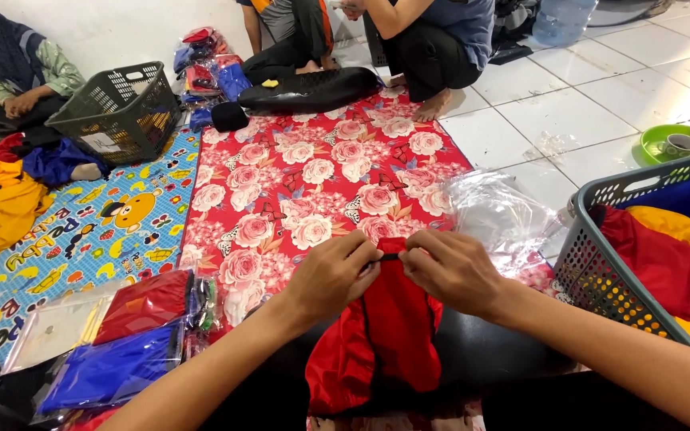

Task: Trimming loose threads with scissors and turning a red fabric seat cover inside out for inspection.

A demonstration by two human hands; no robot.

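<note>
Red garment | both hands pinch top edge: left hand, right hand | clear bags probably empty

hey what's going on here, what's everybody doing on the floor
A person sits on the floor with both hands on a red garment, the left hand and right hand pinching its top edge together over a red rose-print mat. Clear plastic bags lie just beyond, and a grey basket of red, yellow and blue clothes stands at the right. Bagged garments are stacked at the left. Other people sit nearby beside a second basket.
</note>
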